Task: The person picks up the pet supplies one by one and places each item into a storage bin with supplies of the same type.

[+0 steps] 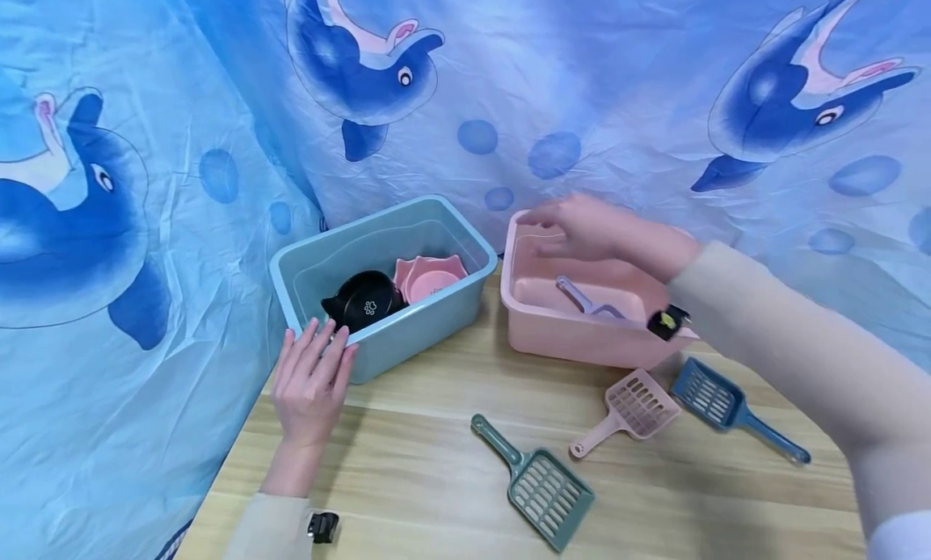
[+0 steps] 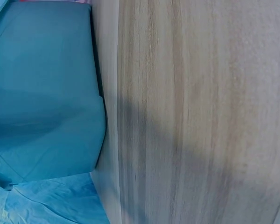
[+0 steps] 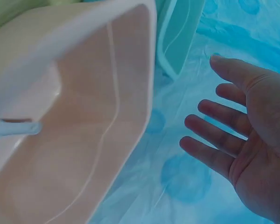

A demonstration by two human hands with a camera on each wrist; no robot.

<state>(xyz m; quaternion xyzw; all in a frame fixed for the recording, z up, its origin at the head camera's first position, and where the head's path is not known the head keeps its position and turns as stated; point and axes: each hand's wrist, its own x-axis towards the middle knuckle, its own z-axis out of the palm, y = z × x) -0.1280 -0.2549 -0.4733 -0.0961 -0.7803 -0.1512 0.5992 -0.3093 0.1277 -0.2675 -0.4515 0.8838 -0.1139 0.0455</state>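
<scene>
Hovering by pink bin (image 1: 575, 334), right hand (image 1: 578, 226) spread, empty, left hand (image 1: 309, 386) straight-fingered on blue bin (image 1: 425, 334)

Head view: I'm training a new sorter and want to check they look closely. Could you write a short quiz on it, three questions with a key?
1. Count: how many scoops show lying on the table?
2. True or false: the black bowl sits in the pink bin.
3. Choose: what does the left hand rest on?
A) The green scoop
B) The rim of the blue bin
C) The rim of the pink bin

Key:
1. Three: green, pink and blue.
2. False; it is in the blue bin.
3. B
</scene>
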